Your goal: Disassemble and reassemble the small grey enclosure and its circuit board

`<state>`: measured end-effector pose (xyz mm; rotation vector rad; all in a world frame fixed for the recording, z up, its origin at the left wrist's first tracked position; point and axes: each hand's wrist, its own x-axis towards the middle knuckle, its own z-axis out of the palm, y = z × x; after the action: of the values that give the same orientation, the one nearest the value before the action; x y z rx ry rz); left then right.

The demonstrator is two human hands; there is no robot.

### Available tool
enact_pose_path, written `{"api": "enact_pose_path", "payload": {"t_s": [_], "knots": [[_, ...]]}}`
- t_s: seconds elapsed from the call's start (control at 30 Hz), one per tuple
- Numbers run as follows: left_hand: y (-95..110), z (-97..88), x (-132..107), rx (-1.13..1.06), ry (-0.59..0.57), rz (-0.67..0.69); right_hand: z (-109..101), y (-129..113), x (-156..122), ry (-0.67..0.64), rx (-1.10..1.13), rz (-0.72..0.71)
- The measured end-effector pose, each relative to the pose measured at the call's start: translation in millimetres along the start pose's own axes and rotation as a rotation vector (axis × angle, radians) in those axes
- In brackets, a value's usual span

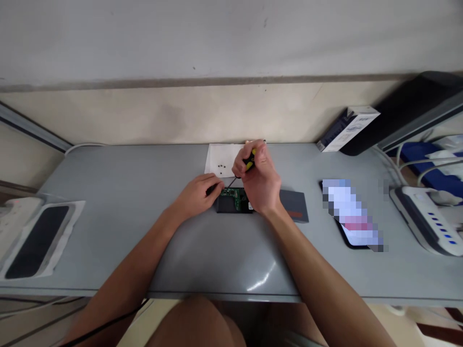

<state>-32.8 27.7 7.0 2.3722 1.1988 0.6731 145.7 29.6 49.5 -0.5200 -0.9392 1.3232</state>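
My right hand is wrapped round the black and yellow handle of a screwdriver. The screwdriver's thin shaft slants down and left to the upper left part of an opened black device with a green circuit board. At that device's left end, my left hand has its fingers bent and closed round a dark part by the corner; the fingertips partly hide it. Behind the device lies a sheet of white paper with several small black screws on it. A flat dark grey piece rests to the right, partly behind my right wrist.
On the right are a phone with a lit, blurred screen and a white power strip. A white and dark blue box leans by a black cylinder at the back right. Another dark phone-like slab lies far left.
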Motion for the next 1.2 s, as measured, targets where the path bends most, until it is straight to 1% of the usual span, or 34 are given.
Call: {"api": "enact_pose_path", "payload": {"t_s": [0.2, 0.37, 0.47, 0.83, 1.03, 1.2], "knots": [[0.3, -0.3, 0.3, 0.012, -0.008, -0.011, 0.6, 3.1, -0.8, -0.022, 0.035, -0.008], [0.9, -0.2, 0.8, -0.005, 0.001, 0.005, -1.0, 2.6, -0.8, 0.009, 0.015, -0.024], [0.8, -0.4, 0.8, -0.002, -0.003, 0.004, -1.5, 3.7, -1.1, 0.004, 0.007, -0.032], [-0.4, 0.7, 0.5, 0.002, -0.002, -0.002, -1.4, -1.2, -1.9, -0.012, 0.002, 0.012], [1.0, -0.3, 0.3, 0.005, -0.015, -0.008, 0.7, 0.3, -2.4, 0.022, -0.027, -0.004], [0.5, -0.2, -0.2, 0.005, -0.006, -0.007, 1.5, -0.1, -2.7, -0.002, -0.016, 0.006]]}}
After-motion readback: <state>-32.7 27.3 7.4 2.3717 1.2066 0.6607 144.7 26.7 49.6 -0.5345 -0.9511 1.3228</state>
